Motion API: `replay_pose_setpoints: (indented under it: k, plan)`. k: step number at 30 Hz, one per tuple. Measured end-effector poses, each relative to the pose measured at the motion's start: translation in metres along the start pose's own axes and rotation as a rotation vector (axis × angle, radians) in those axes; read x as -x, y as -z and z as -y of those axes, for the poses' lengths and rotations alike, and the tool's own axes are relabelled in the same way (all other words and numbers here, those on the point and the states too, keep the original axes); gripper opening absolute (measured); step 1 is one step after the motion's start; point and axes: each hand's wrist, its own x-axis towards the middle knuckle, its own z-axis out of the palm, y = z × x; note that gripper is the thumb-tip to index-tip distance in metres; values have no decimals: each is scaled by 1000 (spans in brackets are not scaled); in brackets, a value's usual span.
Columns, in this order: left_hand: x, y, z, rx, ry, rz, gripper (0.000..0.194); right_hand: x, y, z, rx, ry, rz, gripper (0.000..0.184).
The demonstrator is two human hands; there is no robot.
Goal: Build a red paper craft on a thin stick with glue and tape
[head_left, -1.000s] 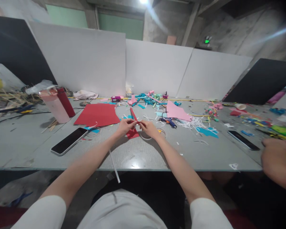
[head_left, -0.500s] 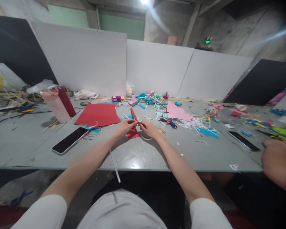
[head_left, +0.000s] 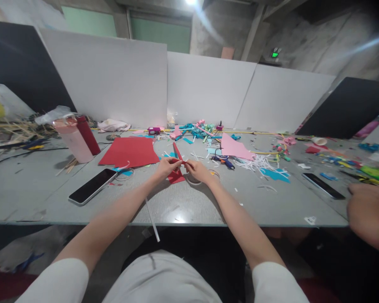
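Note:
My left hand (head_left: pixel 166 168) and my right hand (head_left: pixel 197 171) meet over the middle of the table, both closed in a pinch. Between their fingertips they hold a narrow red paper strip (head_left: pixel 177 150), one end of which points up and away from me. Just below the fingers lies a small red paper piece (head_left: pixel 176 178). Beside my right hand, partly covered by it, is a roll of tape (head_left: pixel 194 182). To the left of my left hand rests a large red sheet (head_left: pixel 129 151). Exactly how the strip is folded at the fingertips is hidden.
A phone (head_left: pixel 93 186) and a pink bottle (head_left: pixel 74 141) stand to the left. A glue gun (head_left: pixel 225 161), pink paper (head_left: pixel 236 147) and white paper shreds (head_left: pixel 255 167) lie right. A clear stick (head_left: pixel 153 220) overhangs the front edge. Another person's hand (head_left: pixel 368 206) is far right.
Hardly anything differs. Both hands keep their pinch on the red strip in the same place, with only the slightest shift of the fingers.

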Motion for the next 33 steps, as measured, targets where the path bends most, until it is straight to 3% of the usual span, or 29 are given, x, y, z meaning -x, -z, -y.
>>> replay_pose_setpoints:
  k: [8, 19, 27, 30, 33]
  plan:
    - [1, -2, -3, -41, -7, 0, 49, 0, -3, -1, 16, 13, 2, 22]
    - [-1, 0, 4, -112, -79, -150, 44, 2, 6, 8, 106, -7, -20, 24]
    - [3, -6, -2, -210, -216, -277, 29, 0, 4, 12, 111, 31, -83, 27]
    - [5, -6, -2, -285, -302, -264, 24, 1, 5, 15, 100, 35, -88, 28]
    - [7, -3, 1, -463, -433, -220, 32, 1, 5, 17, 78, 18, -68, 31]
